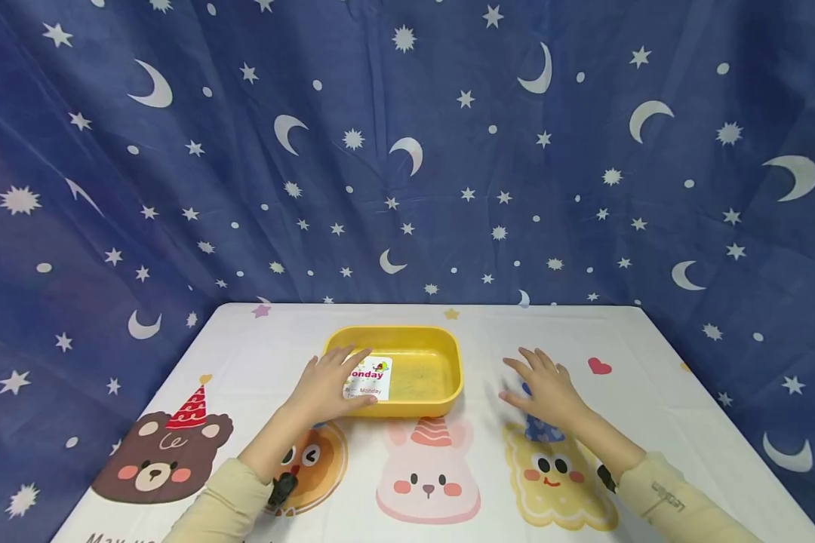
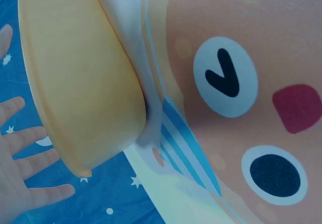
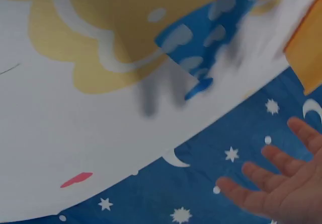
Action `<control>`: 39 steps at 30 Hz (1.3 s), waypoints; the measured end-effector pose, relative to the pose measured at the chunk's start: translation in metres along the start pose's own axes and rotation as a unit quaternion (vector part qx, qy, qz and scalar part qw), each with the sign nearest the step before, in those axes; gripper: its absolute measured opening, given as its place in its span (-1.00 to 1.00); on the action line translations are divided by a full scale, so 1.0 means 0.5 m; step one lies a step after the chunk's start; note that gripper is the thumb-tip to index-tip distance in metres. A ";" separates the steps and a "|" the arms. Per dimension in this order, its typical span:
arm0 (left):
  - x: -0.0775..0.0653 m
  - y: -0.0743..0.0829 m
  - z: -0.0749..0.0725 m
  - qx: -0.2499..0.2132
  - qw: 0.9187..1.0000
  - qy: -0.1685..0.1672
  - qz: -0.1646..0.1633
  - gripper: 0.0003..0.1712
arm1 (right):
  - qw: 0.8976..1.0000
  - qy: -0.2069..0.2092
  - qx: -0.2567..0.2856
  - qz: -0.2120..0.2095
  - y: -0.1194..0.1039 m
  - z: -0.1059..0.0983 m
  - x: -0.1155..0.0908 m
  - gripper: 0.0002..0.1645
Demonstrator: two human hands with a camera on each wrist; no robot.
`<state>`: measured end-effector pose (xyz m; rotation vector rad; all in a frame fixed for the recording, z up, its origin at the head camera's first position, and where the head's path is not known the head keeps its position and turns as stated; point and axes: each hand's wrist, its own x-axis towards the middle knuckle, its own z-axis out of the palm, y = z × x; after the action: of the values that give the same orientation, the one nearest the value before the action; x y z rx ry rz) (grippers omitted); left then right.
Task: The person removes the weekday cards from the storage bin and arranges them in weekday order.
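Note:
A yellow rectangular tray [image 1: 424, 408] stands on the table, with a white card [image 1: 373, 381] marked "Monday" lying at its left inside. My left hand [image 1: 326, 388] is at the tray's left end, fingers spread over the card's edge; the left wrist view shows the fingers [image 2: 35, 133] apart beside the tray's outer wall [image 2: 85, 78]. Whether the hand touches the tray I cannot tell. To the right of the tray my right hand [image 1: 543, 388] hovers above the tablecloth, holding nothing. Its fingers [image 3: 276, 181] look spread in the right wrist view.
The white tablecloth [image 1: 278, 339] is printed with cartoon faces, among them a bear [image 1: 156, 460] and a rabbit [image 1: 428, 483]. A blue curtain [image 1: 407, 151] with moons and stars hangs behind the table and along its sides.

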<state>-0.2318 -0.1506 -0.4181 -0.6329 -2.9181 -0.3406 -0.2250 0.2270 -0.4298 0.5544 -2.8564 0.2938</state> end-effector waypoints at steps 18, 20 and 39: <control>0.016 -0.006 -0.005 -0.043 0.993 0.104 0.021 -0.53 | 0.995 -0.035 0.095 0.010 -0.033 -0.031 0.036 -0.52; 0.015 -0.005 -0.007 -0.059 0.992 0.113 0.008 -0.57 | 0.994 -0.034 0.099 0.013 -0.037 -0.031 0.039 -0.52; -0.025 -0.042 -0.029 -0.129 0.975 0.146 -0.102 -0.55 | 0.989 0.019 0.142 -0.038 -0.144 -0.014 0.083 -0.65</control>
<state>-0.2282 -0.1774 -0.4104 -0.2808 -2.6771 -0.7769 -0.2333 0.1488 -0.4017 0.6980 -2.7644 0.6957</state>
